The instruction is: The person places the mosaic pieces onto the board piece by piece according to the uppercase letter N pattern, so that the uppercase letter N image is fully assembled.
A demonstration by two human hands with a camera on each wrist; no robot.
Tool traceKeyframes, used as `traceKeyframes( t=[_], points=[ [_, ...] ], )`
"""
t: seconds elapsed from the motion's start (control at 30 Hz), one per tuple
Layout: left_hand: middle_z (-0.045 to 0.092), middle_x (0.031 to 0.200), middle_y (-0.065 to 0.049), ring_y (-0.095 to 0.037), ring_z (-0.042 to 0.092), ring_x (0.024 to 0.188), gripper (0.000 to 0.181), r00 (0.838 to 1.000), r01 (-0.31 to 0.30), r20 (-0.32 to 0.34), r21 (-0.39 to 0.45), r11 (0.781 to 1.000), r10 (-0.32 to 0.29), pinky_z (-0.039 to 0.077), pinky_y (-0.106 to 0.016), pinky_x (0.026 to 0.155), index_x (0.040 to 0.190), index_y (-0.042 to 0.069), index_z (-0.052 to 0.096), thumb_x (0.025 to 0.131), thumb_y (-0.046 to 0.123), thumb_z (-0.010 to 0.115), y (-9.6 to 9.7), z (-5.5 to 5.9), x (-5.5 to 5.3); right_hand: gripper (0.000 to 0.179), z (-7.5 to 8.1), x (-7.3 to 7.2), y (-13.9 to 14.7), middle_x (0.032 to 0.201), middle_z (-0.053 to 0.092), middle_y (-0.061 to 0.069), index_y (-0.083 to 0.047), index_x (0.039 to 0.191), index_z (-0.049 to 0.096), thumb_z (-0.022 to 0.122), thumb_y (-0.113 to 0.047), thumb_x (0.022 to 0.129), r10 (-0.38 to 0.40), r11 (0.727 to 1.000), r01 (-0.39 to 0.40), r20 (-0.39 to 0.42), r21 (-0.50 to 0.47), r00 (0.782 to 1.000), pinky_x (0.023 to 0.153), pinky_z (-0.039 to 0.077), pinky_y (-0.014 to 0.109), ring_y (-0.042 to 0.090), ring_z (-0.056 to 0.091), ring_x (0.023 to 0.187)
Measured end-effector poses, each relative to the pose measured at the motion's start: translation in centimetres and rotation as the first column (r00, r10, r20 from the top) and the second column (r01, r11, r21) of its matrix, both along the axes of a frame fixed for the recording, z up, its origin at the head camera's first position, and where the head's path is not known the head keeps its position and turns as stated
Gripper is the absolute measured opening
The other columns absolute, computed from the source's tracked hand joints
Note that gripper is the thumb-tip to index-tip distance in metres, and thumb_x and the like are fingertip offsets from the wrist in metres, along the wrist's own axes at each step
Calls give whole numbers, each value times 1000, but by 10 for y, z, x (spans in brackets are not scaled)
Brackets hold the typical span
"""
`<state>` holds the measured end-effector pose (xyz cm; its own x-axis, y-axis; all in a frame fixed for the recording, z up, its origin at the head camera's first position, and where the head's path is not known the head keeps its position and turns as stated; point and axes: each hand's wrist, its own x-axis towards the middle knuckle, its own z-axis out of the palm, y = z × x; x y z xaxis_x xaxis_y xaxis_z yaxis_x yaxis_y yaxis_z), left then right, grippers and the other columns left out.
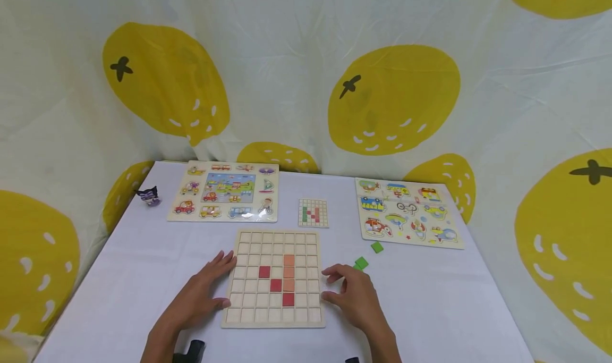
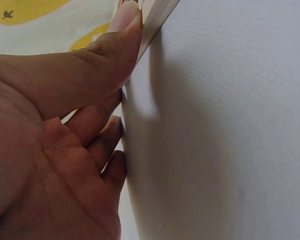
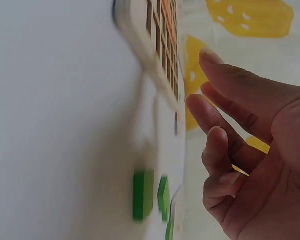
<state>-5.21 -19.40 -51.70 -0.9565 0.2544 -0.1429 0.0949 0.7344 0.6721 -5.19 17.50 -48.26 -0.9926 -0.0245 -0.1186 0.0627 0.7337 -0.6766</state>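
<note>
A square wooden grid board (image 1: 249, 300) lies flat on the table, with three red tiles (image 1: 275, 285) and three orange tiles (image 1: 289, 272) in its cells. My left hand (image 1: 201, 291) rests at the board's left edge, its thumb and fingertips touching the rim; the left wrist view shows the thumb (image 2: 125, 30) against that rim. Beside the right edge, my right hand (image 1: 353, 295) hovers with loosely bent fingers. Nothing is between its thumb and fingers (image 3: 220, 120) in the right wrist view. Several green tiles (image 1: 377, 247) lie on the table beyond the right hand.
Behind the board lies a small pattern card (image 1: 313, 213) with green, red and orange squares. Picture puzzle boards stand at back left (image 1: 191, 166) and back right (image 1: 459, 241). A small dark striped object (image 1: 149, 196) sits at the far left. A lemon-print cloth (image 1: 282, 86) hangs behind the table.
</note>
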Motion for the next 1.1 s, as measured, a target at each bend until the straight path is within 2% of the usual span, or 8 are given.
traceKeyframes(
  t=[0.3, 0.53, 0.77, 0.93, 1.1],
  points=[
    [32, 175, 0, -37, 21, 165, 101, 1000, 2, -8, 3, 1000, -2, 26, -68, 128, 163, 20, 45, 75, 14, 94, 1, -1, 0, 46, -5, 20, 38, 102, 75, -9, -26, 108, 79, 97, -9, 69, -74, 991, 69, 38, 114, 997, 63, 39, 23, 11, 49, 75],
    [32, 176, -1, -37, 21, 165, 100, 1000, 8, -7, 4, 1000, -7, 26, -69, 127, 163, 20, 45, 75, 15, 94, 1, 0, 0, 41, -7, 25, 54, 100, 70, -9, -23, 105, 81, 96, -7, 70, -75, 983, 59, 86, 174, 993, 64, 38, 24, 13, 50, 80],
    [31, 176, 0, -38, 20, 165, 103, 1000, 5, -7, -5, 1000, -5, 26, -71, 126, 164, 21, 44, 74, 16, 94, 0, -1, -1, 34, -14, 23, 54, 90, 66, -10, -24, 93, 81, 96, -6, 69, -62, 984, 51, 60, 172, 996, 63, 39, 23, 11, 50, 75],
    [30, 176, 0, -39, 20, 165, 104, 1000, 8, -8, -10, 1000, -8, 26, -72, 126, 164, 21, 43, 74, 18, 95, 0, -2, 0, 34, -16, 22, 46, 87, 67, -10, -24, 84, 76, 97, -5, 65, -57, 985, 51, 37, 165, 998, 66, 41, 24, 11, 50, 75],
    [30, 176, 0, -38, 20, 165, 103, 1000, 1, 1, -7, 1000, -1, 25, -71, 127, 164, 22, 43, 74, 18, 95, 0, -1, 0, 36, -15, 20, 39, 82, 67, -12, -25, 80, 71, 98, -7, 65, -68, 986, 62, 31, 153, 997, 62, 38, 24, 9, 48, 70]
  ],
)
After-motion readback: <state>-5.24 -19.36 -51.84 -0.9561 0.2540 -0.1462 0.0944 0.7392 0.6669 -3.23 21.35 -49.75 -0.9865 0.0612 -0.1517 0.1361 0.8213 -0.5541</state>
